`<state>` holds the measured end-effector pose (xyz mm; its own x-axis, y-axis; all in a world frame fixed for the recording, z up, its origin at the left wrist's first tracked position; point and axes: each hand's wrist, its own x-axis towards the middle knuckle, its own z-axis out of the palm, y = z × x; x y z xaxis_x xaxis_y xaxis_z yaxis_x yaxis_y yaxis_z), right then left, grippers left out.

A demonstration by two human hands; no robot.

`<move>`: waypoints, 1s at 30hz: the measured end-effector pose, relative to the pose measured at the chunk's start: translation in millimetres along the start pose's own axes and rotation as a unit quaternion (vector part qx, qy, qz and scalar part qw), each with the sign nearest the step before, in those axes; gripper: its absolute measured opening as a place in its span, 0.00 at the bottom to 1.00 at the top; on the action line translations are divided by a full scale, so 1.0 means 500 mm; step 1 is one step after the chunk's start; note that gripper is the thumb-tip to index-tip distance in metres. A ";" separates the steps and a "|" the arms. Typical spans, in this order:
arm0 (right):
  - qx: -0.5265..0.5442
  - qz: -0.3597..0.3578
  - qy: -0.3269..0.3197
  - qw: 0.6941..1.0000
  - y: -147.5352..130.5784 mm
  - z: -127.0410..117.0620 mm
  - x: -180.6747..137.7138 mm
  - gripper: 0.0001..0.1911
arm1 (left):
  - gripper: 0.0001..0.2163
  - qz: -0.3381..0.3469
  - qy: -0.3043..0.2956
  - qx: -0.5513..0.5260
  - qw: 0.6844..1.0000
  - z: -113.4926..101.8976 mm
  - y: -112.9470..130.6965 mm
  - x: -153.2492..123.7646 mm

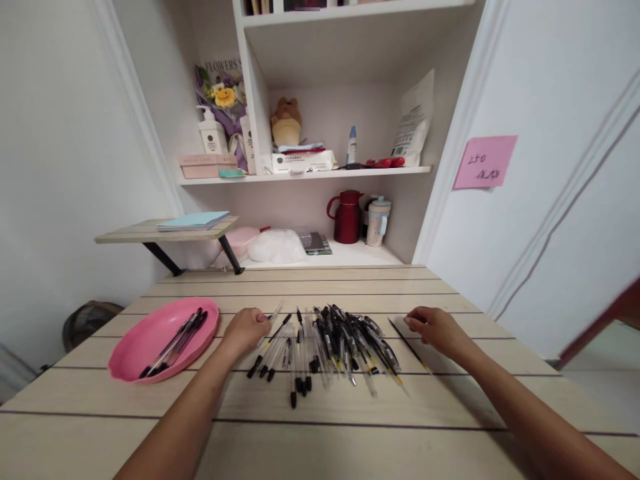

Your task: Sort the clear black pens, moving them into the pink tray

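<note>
On the tabletop (400,437), black pens (343,333) and clear tubes (309,337) lie heaped between the person's left hand (249,327) and right hand (434,327). Both curl, the right beside a thin refill (410,345); whether either grips anything cannot be told. A pink dish (135,337) at left holds capped pens (177,340). Beyond stands a red jug (347,217).

Soft, even light falls on my bench (380,443), with faint shadows by my forearms (183,400). The upper shelf recess (350,57) looks greyer. Wide-angle stretch tilts the walls (560,80) outward; fine detail on the pens (333,340) smears slightly.
</note>
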<state>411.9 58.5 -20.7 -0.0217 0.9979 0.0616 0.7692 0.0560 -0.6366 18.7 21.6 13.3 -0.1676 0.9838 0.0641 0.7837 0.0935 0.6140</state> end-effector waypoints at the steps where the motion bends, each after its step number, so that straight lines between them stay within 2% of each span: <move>1: 0.001 -0.007 -0.004 1.000 -0.009 0.001 0.001 0.13 | 0.06 0.004 -0.008 -0.024 1.000 -0.001 0.000 -0.002; 4: -0.011 -0.044 -0.005 0.999 -0.052 0.008 0.006 0.12 | 0.10 0.005 -0.055 -0.167 0.984 -0.003 -0.001 -0.011; 5: -0.015 -0.058 -0.004 0.998 -0.072 0.012 0.008 0.12 | 0.10 -0.002 -0.080 -0.244 0.967 -0.004 -0.002 -0.014; 8: -0.014 -0.111 -0.012 0.994 -0.139 0.030 0.011 0.11 | 0.10 -0.029 -0.147 -0.455 0.878 -0.005 -0.006 -0.018; 10: -0.010 -0.137 -0.013 0.990 -0.184 0.047 0.014 0.10 | 0.10 -0.037 -0.170 -0.505 0.845 -0.005 -0.009 -0.019; 14: 0.008 -0.198 -0.033 0.980 -0.256 0.087 0.019 0.09 | 0.09 -0.039 -0.192 -0.536 0.822 -0.006 -0.014 -0.017; 17: 0.016 -0.230 -0.049 0.972 -0.297 0.117 0.024 0.08 | 0.07 -0.030 -0.161 -0.582 0.796 -0.012 -0.018 -0.012; 19: 0.011 -0.243 -0.063 0.968 -0.323 0.137 0.028 0.08 | 0.07 -0.013 -0.112 -0.630 0.768 -0.020 -0.020 -0.008; 22: -0.020 -0.265 -0.083 0.960 -0.364 0.171 0.037 0.07 | 0.11 0.003 -0.041 -0.681 0.731 -0.035 -0.025 -0.001; 26: -0.116 -0.296 -0.115 0.941 -0.421 0.231 0.042 0.08 | 0.13 0.010 0.012 -0.707 0.707 -0.044 -0.032 0.006; 30: -0.135 -0.328 -0.144 0.924 -0.468 0.299 0.018 0.10 | 0.10 0.002 0.047 -0.729 0.683 -0.040 -0.037 0.010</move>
<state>135.9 59.3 13.9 -0.6792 0.7217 0.1334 0.6606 0.6803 -0.3175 -8.7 21.8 17.8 -0.2586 0.9630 0.0757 -0.6325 -0.2280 0.7402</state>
